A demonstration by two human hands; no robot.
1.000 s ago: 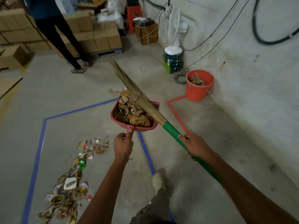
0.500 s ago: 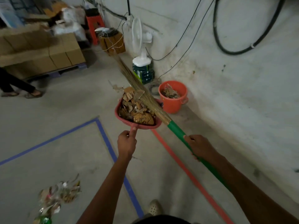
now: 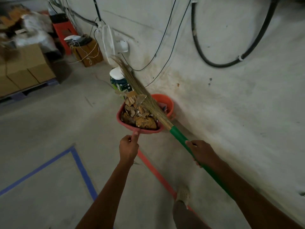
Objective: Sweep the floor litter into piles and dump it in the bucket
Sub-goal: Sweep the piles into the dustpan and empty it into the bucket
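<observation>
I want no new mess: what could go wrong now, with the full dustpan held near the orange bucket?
Litter is heaped above the dustpan rim, pinned only by the broom bristles, so pieces may fall short of the bucket. The left hand grips just the pan's thin handle, so it could tip.

A white fan (image 3: 109,42) stands on a green box (image 3: 121,85) against a stained wall (image 3: 231,113), where thin cables (image 3: 164,30) and a looped black hose (image 3: 221,65) hang. Stacked cardboard boxes (image 3: 28,68), a red stool (image 3: 63,33) and a string-tied brown box (image 3: 89,53) fill the far corner. Blue tape (image 3: 82,171) and red tape (image 3: 154,171) mark the concrete floor (image 3: 49,126).
</observation>
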